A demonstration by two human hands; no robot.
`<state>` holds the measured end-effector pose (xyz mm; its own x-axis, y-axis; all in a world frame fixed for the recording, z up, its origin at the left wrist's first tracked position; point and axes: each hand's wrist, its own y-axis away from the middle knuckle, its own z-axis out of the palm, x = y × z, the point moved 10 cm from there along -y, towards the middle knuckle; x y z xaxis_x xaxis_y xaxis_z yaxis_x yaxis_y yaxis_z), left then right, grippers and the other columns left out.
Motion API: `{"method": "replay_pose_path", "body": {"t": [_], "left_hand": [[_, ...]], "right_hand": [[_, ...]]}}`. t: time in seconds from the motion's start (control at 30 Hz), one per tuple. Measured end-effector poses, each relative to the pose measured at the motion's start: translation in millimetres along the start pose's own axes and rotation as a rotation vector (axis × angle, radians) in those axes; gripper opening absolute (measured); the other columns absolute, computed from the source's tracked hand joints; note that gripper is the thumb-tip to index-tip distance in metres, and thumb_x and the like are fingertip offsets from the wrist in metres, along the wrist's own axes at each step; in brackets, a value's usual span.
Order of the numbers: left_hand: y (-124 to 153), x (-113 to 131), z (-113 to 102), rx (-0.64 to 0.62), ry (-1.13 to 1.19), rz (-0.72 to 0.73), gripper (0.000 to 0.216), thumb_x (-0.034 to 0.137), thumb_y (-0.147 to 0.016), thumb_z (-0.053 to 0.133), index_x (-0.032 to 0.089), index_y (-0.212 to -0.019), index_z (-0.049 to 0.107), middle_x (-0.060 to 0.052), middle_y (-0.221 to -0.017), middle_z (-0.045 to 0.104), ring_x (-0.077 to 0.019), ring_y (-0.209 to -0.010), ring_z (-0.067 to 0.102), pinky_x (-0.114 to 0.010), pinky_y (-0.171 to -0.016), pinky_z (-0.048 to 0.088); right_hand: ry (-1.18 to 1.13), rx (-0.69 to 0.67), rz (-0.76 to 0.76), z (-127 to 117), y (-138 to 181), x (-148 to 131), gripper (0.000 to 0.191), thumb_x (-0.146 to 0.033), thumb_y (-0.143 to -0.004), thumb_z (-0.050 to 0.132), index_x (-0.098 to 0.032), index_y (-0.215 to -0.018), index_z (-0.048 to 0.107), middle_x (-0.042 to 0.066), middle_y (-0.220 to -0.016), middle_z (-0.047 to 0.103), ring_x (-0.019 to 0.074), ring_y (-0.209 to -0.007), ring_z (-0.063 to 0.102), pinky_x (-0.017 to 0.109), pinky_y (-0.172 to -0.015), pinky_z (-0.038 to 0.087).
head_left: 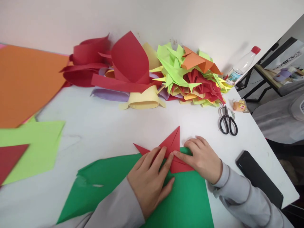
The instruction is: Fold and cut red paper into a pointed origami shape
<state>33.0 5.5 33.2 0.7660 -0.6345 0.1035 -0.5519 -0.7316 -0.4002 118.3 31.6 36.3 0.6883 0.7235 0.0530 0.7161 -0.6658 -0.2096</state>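
A folded red paper point(174, 142) with several pointed corners lies on a green sheet point(187, 196) at the table's front. My left hand point(152, 177) rests over its left part, fingers spread and fingertips touching it; one red point sticks out beyond those fingers. On the right side, my right hand point(201, 156) has its index finger stretched out, the tip touching the red paper near its middle. The other fingers of that hand curl slightly above the paper's right edge. Both hands cover parts of the folded piece.
Folded paper stars point(175, 72) pile up at the back, beside red paper shapes point(130, 60). Orange sheets point(30, 82) and light green sheets point(45, 142) lie left. Scissors point(228, 122), a phone point(260, 179), a bottle point(242, 66) and a small wrapped packet point(239, 105) are right. A grey-clothed person point(277, 110) is beyond.
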Motion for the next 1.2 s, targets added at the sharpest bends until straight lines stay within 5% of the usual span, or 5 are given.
{"method": "replay_pose_path", "body": {"t": [0.47,0.67,1.2], "left_hand": [[3.5,-5.0,-0.1,0.018,0.043,0.010,0.040,0.029,-0.089,0.049,0.011,-0.122,0.060,-0.018,-0.128,0.058,-0.0354,-0.115,0.054,-0.048,-0.089,0.050],[5.2,8.8,-8.8,0.100,0.105,0.071,0.033,0.025,-0.089,0.050,0.008,-0.112,0.065,-0.017,-0.129,0.060,-0.0328,-0.123,0.050,-0.048,-0.102,0.044],[6.4,13.0,-8.8,-0.003,0.187,0.213,0.028,0.019,-0.083,0.053,0.011,-0.106,0.068,-0.013,-0.109,0.067,-0.0271,-0.106,0.057,-0.046,-0.100,0.048]], "right_hand": [[-0.049,0.034,-0.026,-2.9,5.1,9.9,0.025,-0.023,-0.099,0.044,-0.028,-0.114,0.064,0.007,-0.116,0.063,0.0191,-0.109,0.055,0.041,-0.095,0.041],[-0.029,0.038,-0.033,-1.9,6.0,9.8,0.023,-0.024,-0.097,0.049,-0.028,-0.113,0.065,0.008,-0.118,0.062,0.0208,-0.109,0.056,0.042,-0.094,0.042],[-0.025,0.027,-0.029,-0.1,6.3,8.9,0.024,-0.023,-0.096,0.050,-0.028,-0.116,0.064,0.009,-0.120,0.061,0.0205,-0.109,0.055,0.041,-0.093,0.042]]}}
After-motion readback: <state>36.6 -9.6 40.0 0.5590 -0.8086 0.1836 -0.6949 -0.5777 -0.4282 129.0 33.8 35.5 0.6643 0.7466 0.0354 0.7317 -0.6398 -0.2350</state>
